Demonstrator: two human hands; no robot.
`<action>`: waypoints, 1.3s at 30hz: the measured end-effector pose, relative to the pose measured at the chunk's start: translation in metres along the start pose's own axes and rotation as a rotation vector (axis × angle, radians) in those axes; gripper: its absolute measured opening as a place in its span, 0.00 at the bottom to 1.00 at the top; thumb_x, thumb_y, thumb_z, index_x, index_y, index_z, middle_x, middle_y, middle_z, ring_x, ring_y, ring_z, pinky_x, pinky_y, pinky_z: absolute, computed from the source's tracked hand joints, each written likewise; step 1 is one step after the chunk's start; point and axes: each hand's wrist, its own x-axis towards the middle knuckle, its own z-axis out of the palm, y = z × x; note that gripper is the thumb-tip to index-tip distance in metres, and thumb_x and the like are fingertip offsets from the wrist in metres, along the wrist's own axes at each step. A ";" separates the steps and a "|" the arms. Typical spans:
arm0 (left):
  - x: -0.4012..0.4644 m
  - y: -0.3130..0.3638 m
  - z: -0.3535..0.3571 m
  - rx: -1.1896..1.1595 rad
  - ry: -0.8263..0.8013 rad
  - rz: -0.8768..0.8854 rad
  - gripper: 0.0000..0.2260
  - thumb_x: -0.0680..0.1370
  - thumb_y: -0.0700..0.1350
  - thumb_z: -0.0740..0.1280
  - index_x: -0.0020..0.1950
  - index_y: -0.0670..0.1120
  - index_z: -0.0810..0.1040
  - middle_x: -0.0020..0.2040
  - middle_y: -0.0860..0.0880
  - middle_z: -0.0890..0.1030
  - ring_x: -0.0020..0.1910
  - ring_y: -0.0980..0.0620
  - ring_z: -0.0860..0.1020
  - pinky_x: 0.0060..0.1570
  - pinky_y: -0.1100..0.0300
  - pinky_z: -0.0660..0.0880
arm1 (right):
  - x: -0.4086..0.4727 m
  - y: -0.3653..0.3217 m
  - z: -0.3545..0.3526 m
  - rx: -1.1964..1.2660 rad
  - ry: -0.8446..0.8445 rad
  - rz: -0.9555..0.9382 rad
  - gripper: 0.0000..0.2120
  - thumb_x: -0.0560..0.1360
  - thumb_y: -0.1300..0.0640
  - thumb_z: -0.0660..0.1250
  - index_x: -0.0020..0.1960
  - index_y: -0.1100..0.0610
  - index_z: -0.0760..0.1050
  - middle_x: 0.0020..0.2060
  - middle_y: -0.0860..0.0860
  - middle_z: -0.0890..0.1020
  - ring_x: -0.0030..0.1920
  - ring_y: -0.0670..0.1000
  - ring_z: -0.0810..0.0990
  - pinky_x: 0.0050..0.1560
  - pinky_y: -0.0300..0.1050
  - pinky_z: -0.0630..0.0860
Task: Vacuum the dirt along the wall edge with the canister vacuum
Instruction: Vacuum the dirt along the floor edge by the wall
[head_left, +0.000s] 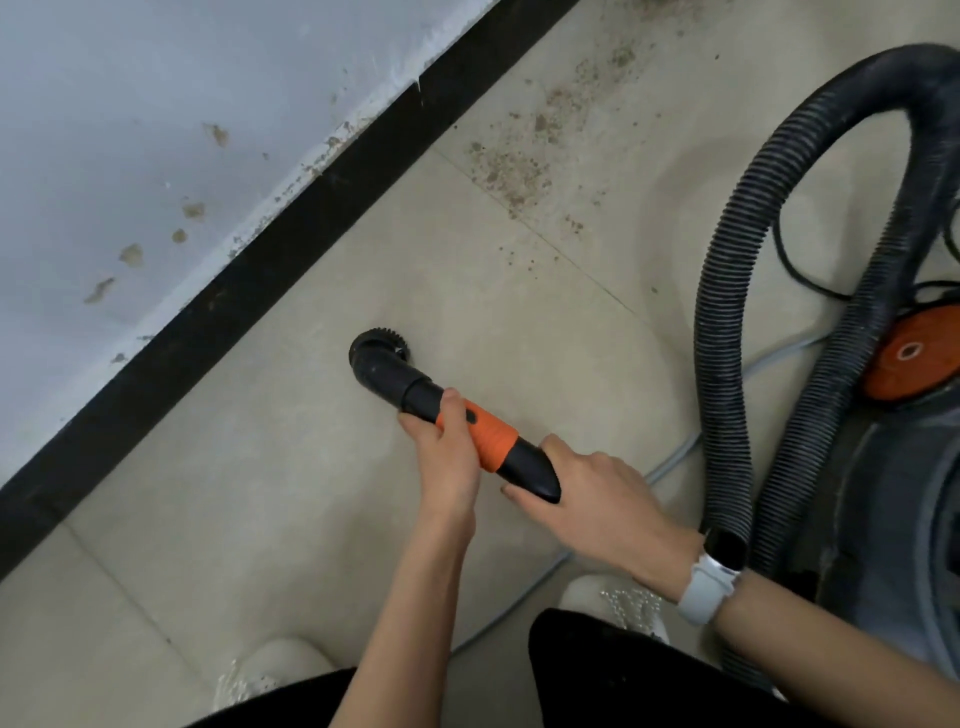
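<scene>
We're gripping the nozzle handle (480, 439) with both hands. Left hand (449, 457) is wrapping the orange section near the front, fingers curled round it. Right hand (597, 499) is holding the black rear end, thumb on top, fingers underneath. Round brush head (379, 351) at the tip is sitting on the floor (311, 519), near the black baseboard (249, 291) but apart from it. Dirt (519, 166) is lying scattered on the tile further along the wall (130, 130), well ahead of the brush. Ribbed black hose (727, 364) is looping up on the right, its open end (724, 545) showing just behind our right wrist, so we can't tell if it's joined to the handle. Canister vacuum (893, 493) is standing at the right edge, orange disc (906, 358) on top. Grey cord (675, 462) is trailing across the floor under our arms. White watch (706, 590) on the right wrist.
</scene>
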 end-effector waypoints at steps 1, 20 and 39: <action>-0.005 -0.006 -0.002 -0.012 0.021 -0.016 0.16 0.80 0.49 0.57 0.65 0.44 0.62 0.45 0.52 0.73 0.44 0.56 0.74 0.59 0.48 0.73 | -0.004 0.002 0.000 -0.003 -0.025 -0.014 0.19 0.69 0.31 0.55 0.41 0.46 0.58 0.28 0.43 0.64 0.33 0.54 0.69 0.27 0.41 0.56; -0.025 0.004 0.074 0.069 -0.267 -0.078 0.15 0.80 0.52 0.57 0.60 0.45 0.60 0.47 0.50 0.72 0.50 0.50 0.74 0.52 0.49 0.77 | -0.038 0.037 -0.036 -0.031 0.173 0.262 0.20 0.71 0.32 0.57 0.43 0.49 0.61 0.30 0.48 0.69 0.41 0.59 0.79 0.34 0.47 0.64; 0.024 0.030 0.064 0.050 -0.318 -0.019 0.18 0.81 0.53 0.57 0.67 0.46 0.61 0.46 0.52 0.72 0.44 0.55 0.75 0.36 0.57 0.76 | 0.008 0.011 -0.032 0.026 0.228 0.252 0.20 0.74 0.35 0.58 0.45 0.52 0.60 0.35 0.51 0.71 0.42 0.62 0.78 0.37 0.48 0.66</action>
